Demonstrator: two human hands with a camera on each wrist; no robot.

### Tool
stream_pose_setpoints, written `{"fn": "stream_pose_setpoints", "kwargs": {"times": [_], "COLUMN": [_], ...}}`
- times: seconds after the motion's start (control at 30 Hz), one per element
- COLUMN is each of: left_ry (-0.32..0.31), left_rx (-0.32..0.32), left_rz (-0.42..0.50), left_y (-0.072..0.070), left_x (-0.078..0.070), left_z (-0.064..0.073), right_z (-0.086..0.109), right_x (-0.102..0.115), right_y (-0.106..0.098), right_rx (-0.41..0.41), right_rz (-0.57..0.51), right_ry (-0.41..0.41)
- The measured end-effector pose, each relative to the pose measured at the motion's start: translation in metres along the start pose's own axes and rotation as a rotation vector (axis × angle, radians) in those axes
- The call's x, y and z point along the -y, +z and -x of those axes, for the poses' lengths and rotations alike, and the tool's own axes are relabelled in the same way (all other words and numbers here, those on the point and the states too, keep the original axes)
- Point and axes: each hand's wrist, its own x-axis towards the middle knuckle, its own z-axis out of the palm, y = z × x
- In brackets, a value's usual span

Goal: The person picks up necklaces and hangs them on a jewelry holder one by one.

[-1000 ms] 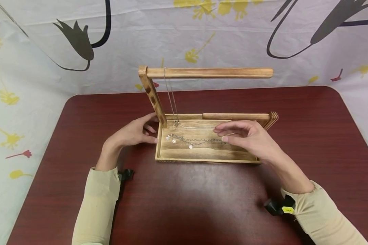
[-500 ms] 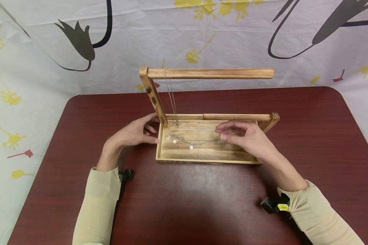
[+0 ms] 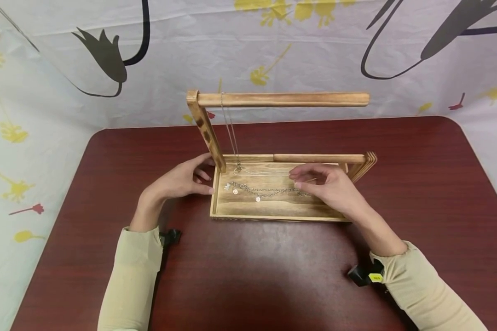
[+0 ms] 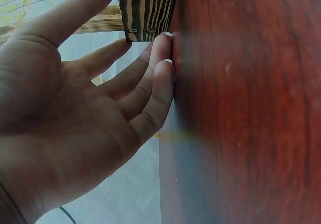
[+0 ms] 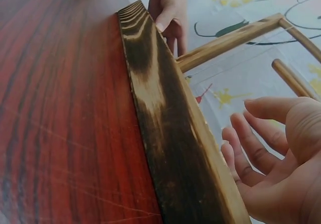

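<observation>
At the left, the bare left hand [image 3: 176,179], cuffed in a pale beige sleeve [image 3: 132,276], reaches in from the side; its fingers are spread and loosely bent, the thumb touching the end of a shallow, pale rectangular wooden tray [image 3: 281,217] on the glossy dark-red table [image 3: 273,266]. Just beside it a brown wooden post [image 3: 207,131] carries a long round bar [image 3: 281,99] rightward, with a fine silver necklace [image 3: 231,128] looped over it. Inside the tray lie a thin whitish chain [image 3: 265,174] and, nearer the person, a chunkier silver chain with charms [image 3: 269,189]. Over the right part, the right hand [image 3: 329,186] hangs palm inward, fingers half bent, thumb apart from them; I can't tell whether the fingertips touch the thin chain.

The left wrist view alone shows screw heads [image 4: 142,30] in the dark-striped end. The right wrist view reveals the tray's scorched outer wall, but none of the chains inside.
</observation>
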Motion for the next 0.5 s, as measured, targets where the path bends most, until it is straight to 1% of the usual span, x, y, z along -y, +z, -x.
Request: {"fn": "stream_pose_setpoints", "kwargs": {"times": [0.27, 0.5], "left_ry": [0.000, 0.008], "left_rx": [0.006, -0.008], "left_rz": [-0.010, -0.014], "left_y": [0.0010, 0.0003], "left_x": [0.0014, 0.0039], "left_z": [-0.0003, -0.0009], "right_z": [-0.0030, -0.0068], "right_x": [-0.0025, -0.0037], "right_y": [0.0036, 0.0083], "right_rx": [-0.006, -0.027], "right_rz": [0.100, 0.164], "right_ry": [-0.022, -0.018]}}
